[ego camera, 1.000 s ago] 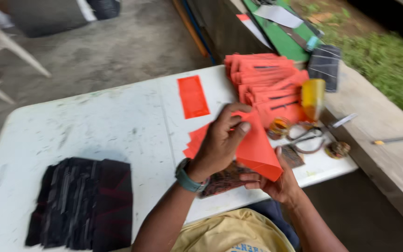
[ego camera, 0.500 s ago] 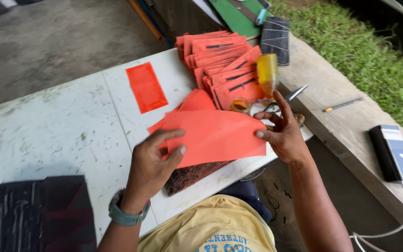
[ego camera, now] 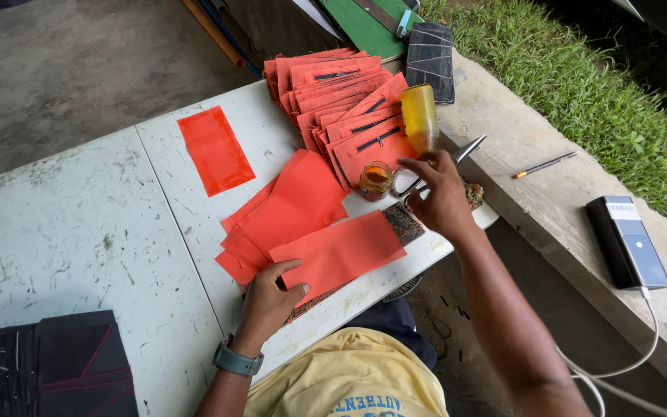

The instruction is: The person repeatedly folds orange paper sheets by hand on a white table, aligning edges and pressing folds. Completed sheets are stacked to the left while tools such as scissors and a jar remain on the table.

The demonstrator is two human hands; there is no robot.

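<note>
— On the white table's near edge, what's the left hand (ego camera: 270, 297) doing?
— It lies flat with fingers spread on an orange rectangular sheet (ego camera: 337, 251), pressing its lower corner down. That sheet sits atop a dark patterned board (ego camera: 403, 222), just beside a loose pile of orange sheets (ego camera: 291, 205).
— And the right hand (ego camera: 440, 197)?
— It reaches over the far side of the table (ego camera: 79, 232), fingers curled around the looped handles of a pair of scissors (ego camera: 468, 148); the blades point away toward the concrete ledge (ego camera: 519, 131). Whether the grip is closed I cannot tell.
— What stands near it?
— A small jar of amber glue (ego camera: 376, 180) just left of the fingers, and a yellow bottle (ego camera: 419, 116) behind, leaning on a fanned stack of orange pieces with black zips (ego camera: 333, 93).
— Anything further off?
— One single orange sheet (ego camera: 215, 149) lies apart, black fabric (ego camera: 48, 367) at the near left corner, a pencil (ego camera: 543, 164) and a power bank (ego camera: 627, 241) on the ledge
</note>
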